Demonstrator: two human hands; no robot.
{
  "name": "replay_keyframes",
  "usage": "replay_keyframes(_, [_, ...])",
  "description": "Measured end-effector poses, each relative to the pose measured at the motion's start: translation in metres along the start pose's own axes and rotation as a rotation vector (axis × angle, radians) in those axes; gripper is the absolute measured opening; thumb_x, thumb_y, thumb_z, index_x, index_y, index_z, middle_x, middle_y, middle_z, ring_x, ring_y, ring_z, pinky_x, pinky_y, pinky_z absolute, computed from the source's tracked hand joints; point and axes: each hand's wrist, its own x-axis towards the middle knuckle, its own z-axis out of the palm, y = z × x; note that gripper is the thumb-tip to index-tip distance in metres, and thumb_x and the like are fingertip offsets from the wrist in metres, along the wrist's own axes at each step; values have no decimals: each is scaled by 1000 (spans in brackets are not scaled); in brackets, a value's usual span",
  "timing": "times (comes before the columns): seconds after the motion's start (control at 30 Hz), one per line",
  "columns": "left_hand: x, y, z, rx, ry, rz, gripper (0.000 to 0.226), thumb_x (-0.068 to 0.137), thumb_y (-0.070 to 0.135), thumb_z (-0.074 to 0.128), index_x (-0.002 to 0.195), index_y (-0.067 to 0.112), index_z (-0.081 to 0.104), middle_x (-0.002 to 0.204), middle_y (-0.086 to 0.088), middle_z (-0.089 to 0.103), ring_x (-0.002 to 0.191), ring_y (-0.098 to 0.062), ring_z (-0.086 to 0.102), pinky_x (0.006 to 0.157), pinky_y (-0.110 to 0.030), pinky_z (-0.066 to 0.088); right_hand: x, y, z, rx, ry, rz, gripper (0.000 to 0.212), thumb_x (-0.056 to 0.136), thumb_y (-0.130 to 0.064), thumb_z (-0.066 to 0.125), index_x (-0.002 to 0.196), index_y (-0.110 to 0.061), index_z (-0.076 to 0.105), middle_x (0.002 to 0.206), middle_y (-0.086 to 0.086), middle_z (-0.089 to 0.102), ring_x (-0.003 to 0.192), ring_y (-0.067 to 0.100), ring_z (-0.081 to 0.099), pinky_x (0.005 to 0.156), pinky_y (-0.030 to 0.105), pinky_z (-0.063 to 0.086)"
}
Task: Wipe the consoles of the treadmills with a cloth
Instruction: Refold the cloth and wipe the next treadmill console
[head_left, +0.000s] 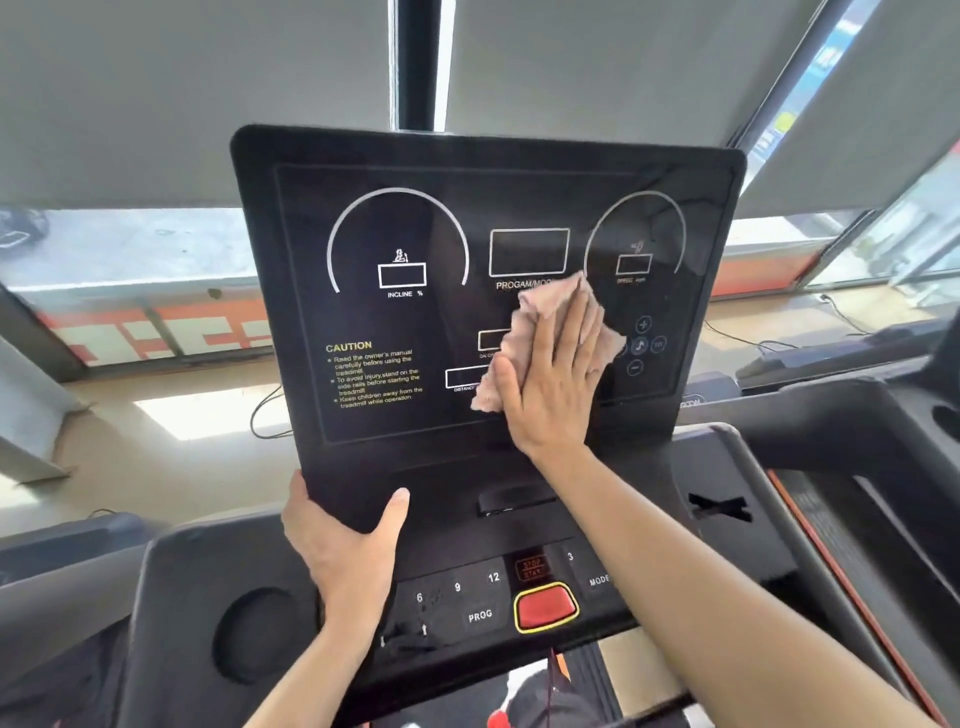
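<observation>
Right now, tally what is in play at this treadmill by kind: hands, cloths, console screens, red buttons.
Hands: 2 (left hand, right hand)
Cloths: 1 (pink cloth)
Console screens: 1 (console screen)
Red buttons: 1 (red button)
Total: 5
</observation>
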Motion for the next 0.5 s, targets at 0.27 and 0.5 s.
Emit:
replay_keyframes(0.27, [7,12,22,93,143,-58,103,58,41,99,140,11,45,137,-16,55,131,-39,47,118,-61,32,-37,18,14,-29,-53,-43,83,100,-69,17,159,-22,-20,169,22,-2,157,37,-8,127,49,-6])
replay_keyframes(0.5, [9,0,26,138,139,-52,115,60,45,96,149,12,30,145,-15,42,136,-40,36,120,-59,24,51,25,-28,31,95,15,93,96,-75,18,163,-10,11,169,23,-1,158,38,-4,128,54,1])
